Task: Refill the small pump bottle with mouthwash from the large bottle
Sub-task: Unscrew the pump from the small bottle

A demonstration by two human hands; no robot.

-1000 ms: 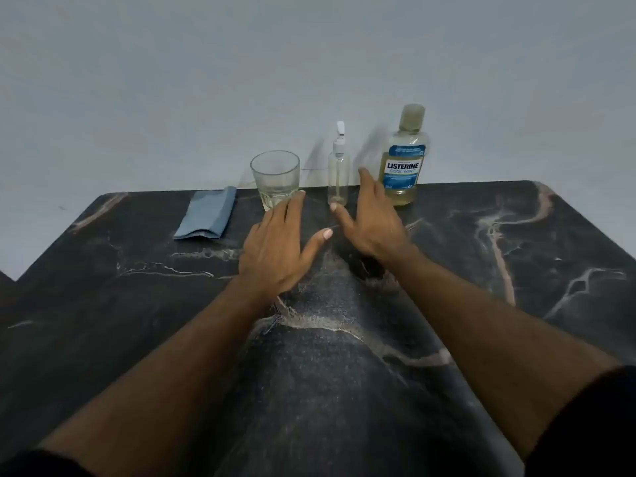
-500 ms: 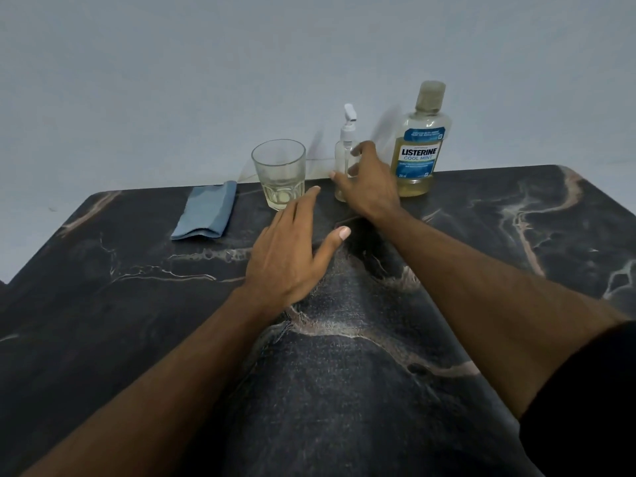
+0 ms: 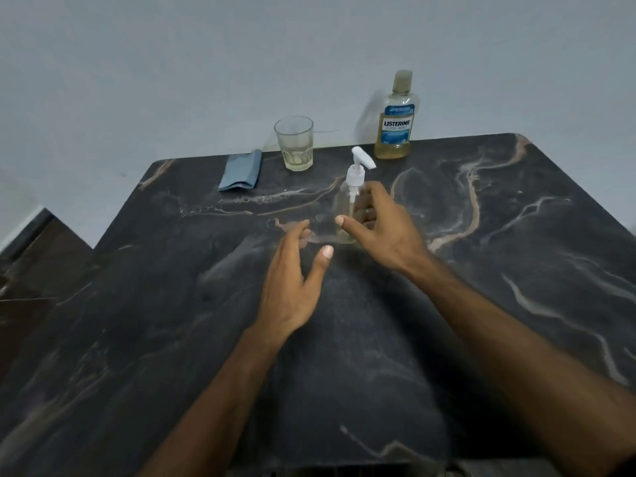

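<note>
A plain pale wall stands behind a dark marble table (image 3: 516, 235) veined in white and tan. Near the middle of it stands the small pump bottle (image 3: 348, 208), clear and upright, with a white pump head and almost nothing inside that I can make out. My right hand (image 3: 382, 232) is at the bottle: the fingers show through the clear body behind it and the thumb reaches across the front, though whether I am gripping it or only closing in, I cannot tell. My left hand (image 3: 292, 287) hovers just beside it, spread and relaxed, holding nothing.

Well behind, at the table's far edge, stands the large bottle (image 3: 394, 132) of mouthwash, capped, with pale yellow liquid low in it. To its left is a drinking glass (image 3: 295, 144) with a little liquid at the bottom, and further left a folded blue cloth (image 3: 241, 172).

I judge the task is at its beginning: the small bottle is placed for opening. The next move calls for one hand steadying the body while the other unscrews the pump collar and lifts the tube straight out.
</note>
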